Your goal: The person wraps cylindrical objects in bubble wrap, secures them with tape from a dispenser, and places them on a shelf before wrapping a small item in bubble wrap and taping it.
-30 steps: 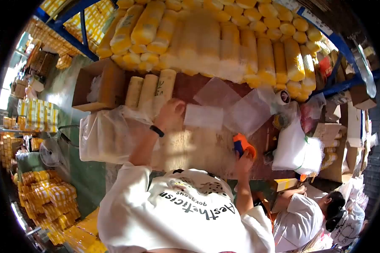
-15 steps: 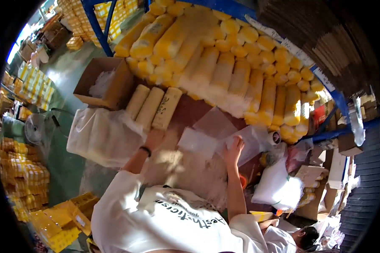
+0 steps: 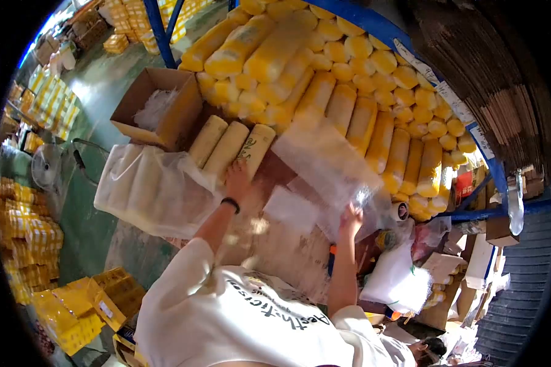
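Observation:
My left hand [image 3: 237, 176] lies with its fingers stretched over the lower ends of cream-coloured rolls [image 3: 226, 148], which lie side by side; one bears dark writing. Right beside them is a large clear plastic bag [image 3: 156, 192] holding several similar pale rolls. My right hand [image 3: 351, 220] is closed on the edge of a clear plastic bag [image 3: 330, 156], which is raised and spread out over the table. Under and beside it lie flat whitish plastic sheets [image 3: 291, 207]. The fingertips of my right hand are partly blurred.
An open cardboard box [image 3: 156, 107] with white scraps stands beyond the rolls. Yellow-and-white wrapped rolls [image 3: 361, 122] are stacked behind the worktable [image 3: 275, 257]. To the right sits a white plastic bundle [image 3: 398, 278]. Another person [image 3: 425, 352] is at the lower right.
My right hand has taken hold of the clear plastic bag and lifted it; it now spreads up towards the stacked rolls. My left hand has moved further onto the cream rolls. The view has shifted slightly.

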Tool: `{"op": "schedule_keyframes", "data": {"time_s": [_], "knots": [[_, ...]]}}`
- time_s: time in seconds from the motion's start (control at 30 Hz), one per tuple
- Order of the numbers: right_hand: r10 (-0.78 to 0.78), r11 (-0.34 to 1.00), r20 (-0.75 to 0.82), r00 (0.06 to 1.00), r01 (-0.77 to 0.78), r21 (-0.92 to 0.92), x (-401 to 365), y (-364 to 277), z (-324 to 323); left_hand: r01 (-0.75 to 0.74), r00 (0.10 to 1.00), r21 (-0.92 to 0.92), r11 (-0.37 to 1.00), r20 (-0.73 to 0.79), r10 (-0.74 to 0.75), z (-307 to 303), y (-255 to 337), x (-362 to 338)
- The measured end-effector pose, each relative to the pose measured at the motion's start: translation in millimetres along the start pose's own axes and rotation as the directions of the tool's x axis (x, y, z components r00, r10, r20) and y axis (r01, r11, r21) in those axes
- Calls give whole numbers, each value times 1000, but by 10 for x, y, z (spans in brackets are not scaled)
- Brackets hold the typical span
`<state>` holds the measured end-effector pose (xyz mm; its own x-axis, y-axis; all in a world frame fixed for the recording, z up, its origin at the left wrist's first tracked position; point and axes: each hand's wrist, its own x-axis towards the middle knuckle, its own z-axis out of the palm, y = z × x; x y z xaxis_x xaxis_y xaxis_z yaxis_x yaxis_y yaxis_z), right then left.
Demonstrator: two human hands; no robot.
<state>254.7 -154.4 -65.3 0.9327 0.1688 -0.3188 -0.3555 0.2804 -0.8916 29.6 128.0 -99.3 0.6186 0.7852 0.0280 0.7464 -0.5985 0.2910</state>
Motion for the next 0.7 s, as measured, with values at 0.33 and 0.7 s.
{"op": "schedule_keyframes", "data": {"time_s": [0.33, 0.7], "knots": [[719, 688, 191, 669, -641, -340, -1523, 808, -935, 342, 931, -609, 716, 323, -170, 217, 13, 306], [148, 814, 660, 737, -470, 342, -2170, 333, -406, 308, 711, -922, 234, 387, 588, -1297, 498, -1704]]}}
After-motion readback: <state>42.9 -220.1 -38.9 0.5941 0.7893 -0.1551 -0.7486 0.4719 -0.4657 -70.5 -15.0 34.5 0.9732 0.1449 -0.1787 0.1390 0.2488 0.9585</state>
